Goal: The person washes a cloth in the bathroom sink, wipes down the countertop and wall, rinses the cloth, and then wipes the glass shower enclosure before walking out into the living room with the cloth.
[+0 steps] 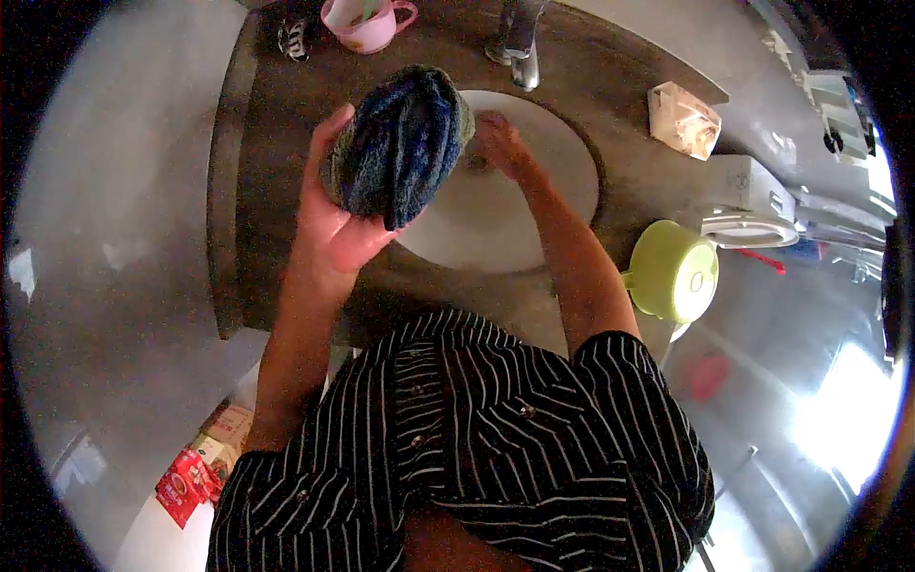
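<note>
My left hand is raised over the counter's left part and the basin's near left rim. Its fingers are wrapped round a bunched, folded towel, dark blue with grey-green edges and a rough, fuzzy weave. The thumb shows at the towel's left side. Lower down, my right hand reaches into the white washbasin, close to the drain. Its fingers are dim and partly hidden beside the towel, so their grip does not show. A metal tap stands behind the basin.
The basin is set in a dark brown counter. At the back left is a pink cup. A clear box and a lime-green pot-like container are on the right. Red packets lie low at the left.
</note>
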Available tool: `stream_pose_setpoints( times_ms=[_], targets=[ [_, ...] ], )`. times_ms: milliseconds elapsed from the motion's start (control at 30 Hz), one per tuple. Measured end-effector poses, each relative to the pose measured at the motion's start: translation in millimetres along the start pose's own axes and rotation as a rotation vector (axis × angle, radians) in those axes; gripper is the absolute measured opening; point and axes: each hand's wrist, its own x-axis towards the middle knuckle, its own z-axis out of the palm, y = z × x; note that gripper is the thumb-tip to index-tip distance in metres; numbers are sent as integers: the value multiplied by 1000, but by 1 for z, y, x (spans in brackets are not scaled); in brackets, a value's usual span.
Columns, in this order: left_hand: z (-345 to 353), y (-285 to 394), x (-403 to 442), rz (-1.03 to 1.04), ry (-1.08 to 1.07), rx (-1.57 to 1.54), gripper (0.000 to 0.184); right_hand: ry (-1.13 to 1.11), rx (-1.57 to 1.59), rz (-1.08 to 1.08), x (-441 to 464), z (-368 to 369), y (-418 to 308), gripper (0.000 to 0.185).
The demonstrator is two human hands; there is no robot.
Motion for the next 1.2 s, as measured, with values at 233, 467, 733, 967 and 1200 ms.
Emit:
stream_pose_setpoints(
  times_ms=[233, 467, 733, 967, 1200],
  targets=[
    [8, -3, 1, 58, 27, 6, 56, -340, 493, 232, 6, 41, -81, 47],
    [-5, 3, 3, -4, -67, -29, 53, -926, 388, 229, -53, -36, -164, 61],
    [-50, -36, 34, -80, -130, -113, 51, 137, 1936, 835, 1, -73, -183, 79],
    [-86, -66, 36, -149, -114, -149, 39, 489, 1967, 633, 34, -94, -198, 76],
    [-111, -92, 38, -175, 199, 438, 32, 73, 839, 536, 7, -91, -142, 30]
  ],
)
